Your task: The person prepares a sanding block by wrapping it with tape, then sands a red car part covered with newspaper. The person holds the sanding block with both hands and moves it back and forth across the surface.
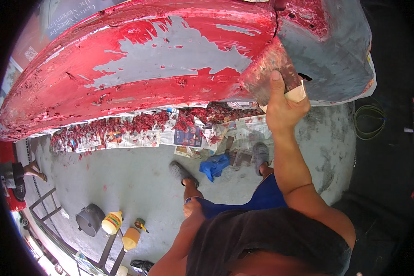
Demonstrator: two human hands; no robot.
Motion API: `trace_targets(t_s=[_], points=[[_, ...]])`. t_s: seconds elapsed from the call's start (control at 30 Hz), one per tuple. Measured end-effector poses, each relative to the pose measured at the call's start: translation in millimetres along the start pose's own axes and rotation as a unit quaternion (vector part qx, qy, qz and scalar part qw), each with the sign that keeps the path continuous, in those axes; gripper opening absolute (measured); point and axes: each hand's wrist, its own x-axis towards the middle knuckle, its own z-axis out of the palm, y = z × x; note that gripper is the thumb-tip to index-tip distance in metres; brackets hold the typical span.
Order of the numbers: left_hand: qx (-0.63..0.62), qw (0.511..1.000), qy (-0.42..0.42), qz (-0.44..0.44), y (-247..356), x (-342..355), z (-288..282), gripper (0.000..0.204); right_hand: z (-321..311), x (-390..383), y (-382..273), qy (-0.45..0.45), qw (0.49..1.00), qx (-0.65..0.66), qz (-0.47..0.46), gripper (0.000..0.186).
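My right hand [283, 108] is raised and pressed against the lower edge of a large red car body panel [138, 60], holding a folded piece of tan sandpaper [295, 94] against it. Red paint has peeled off the panel in patches, leaving grey areas. My left hand [192, 208] rests on my left knee, fingers curled, holding nothing that I can see.
Newspaper sheets [188, 133] covered in red paint flakes lie on the concrete floor under the panel. A blue rag [215, 165] lies between my grey shoes. A grey pot [89, 219], a yellow bottle [112, 222] and an orange container [130, 238] stand at lower left. Another person's legs [32, 170] show at far left.
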Motion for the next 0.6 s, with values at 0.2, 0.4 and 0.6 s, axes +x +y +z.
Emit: trace_targets(t_s=[0.2, 0.4, 0.6], points=[[-0.004, 1.000, -0.002, -0.002, 5.9, 0.3, -1.2, 0.096, 5.4, 10.7, -5.1, 0.010, 0.998, -0.038, -0.044, 0.018], [-0.014, 1.000, -0.003, -0.007, 11.3, -2.0, -1.9, 0.093, 10.2, 16.5, -12.2, -0.018, 0.989, -0.104, -0.101, 0.017], [-0.027, 1.000, 0.000, -0.006, 16.9, -6.2, -0.8, 0.090, 10.8, 24.4, -17.4, -0.033, 0.986, -0.103, -0.125, 0.016]])
